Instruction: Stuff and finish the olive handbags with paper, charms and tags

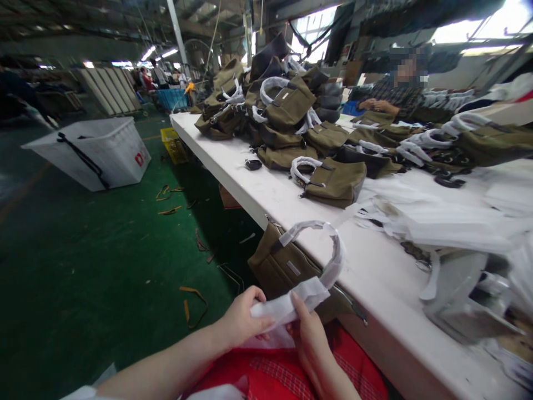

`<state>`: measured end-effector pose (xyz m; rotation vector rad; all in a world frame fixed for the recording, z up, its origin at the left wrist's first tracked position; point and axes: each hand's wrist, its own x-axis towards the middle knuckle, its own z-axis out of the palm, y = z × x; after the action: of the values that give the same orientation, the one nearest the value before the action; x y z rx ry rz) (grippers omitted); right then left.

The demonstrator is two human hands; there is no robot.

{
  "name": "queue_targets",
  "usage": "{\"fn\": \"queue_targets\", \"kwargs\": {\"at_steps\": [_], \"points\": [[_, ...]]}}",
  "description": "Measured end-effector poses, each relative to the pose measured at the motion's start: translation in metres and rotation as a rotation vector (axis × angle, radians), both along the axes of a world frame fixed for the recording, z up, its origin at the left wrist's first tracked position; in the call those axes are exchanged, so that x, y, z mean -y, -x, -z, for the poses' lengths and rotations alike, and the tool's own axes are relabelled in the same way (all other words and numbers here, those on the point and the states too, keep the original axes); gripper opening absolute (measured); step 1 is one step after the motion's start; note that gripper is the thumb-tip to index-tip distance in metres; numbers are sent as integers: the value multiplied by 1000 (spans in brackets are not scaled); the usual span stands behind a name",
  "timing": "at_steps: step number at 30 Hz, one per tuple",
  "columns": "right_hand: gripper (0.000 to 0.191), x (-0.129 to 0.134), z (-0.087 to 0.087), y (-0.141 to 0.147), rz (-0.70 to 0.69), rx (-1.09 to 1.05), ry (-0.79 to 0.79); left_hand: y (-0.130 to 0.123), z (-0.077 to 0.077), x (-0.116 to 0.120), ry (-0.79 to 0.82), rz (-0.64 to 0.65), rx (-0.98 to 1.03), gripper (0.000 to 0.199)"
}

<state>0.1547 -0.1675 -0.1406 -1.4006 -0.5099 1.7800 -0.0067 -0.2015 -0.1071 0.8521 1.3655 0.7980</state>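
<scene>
An olive handbag (pixel 287 266) leans against the table's near edge, in front of my lap. Its looped handle (pixel 335 250) is wrapped in white paper along most of its length. A white paper sheet (pixel 287 304) covers the handle's lower end, and both hands are closed on it. My left hand (pixel 244 318) pinches the sheet's left end between thumb and fingers. Close to the handle, my right hand (pixel 310 333) grips the sheet with its thumb on top. The fingers beneath the paper are partly hidden.
A white table (pixel 266 200) runs away from me, bearing a pile of olive handbags (pixel 291 105) with wrapped handles. White paper sheets (pixel 449 214) lie at right. A person (pixel 391 97) sits across the table. A white bin (pixel 95 150) and yellow crate (pixel 172 145) stand at left.
</scene>
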Motion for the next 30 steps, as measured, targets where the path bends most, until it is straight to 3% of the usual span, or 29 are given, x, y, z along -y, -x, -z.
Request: {"fn": "queue_targets", "kwargs": {"at_steps": [2, 5, 11, 17, 20, 23, 25, 29, 30], "points": [[52, 1, 3, -4, -19, 54, -12, 2, 0, -1, 37, 115, 32, 56], [54, 3, 1, -8, -98, 128, -64, 5, -1, -3, 42, 261, 22, 41], [49, 5, -6, -11, -205, 208, -170, 6, 2, -3, 65, 305, 161, 35], [50, 4, -6, -9, -279, 194, -171, -4, 6, -9, -22, 318, -50, 35], [48, 4, -20, -23, -429, 242, -238, -12, 1, -9, 23, 328, -6, 42], [39, -4, -46, -67, -606, 465, -389, -14, -2, -7, 92, 311, 126, 56], [40, -15, -67, -113, -457, 717, -488, -12, 0, -8, 89, 322, 150, 61], [44, -45, -96, -223, 409, 1312, -554, -13, 12, -11, 125, 406, 214, 68], [46, -53, -99, -247, 505, 1483, -513, -13, 17, -12, 129, 405, 220, 70]]}}
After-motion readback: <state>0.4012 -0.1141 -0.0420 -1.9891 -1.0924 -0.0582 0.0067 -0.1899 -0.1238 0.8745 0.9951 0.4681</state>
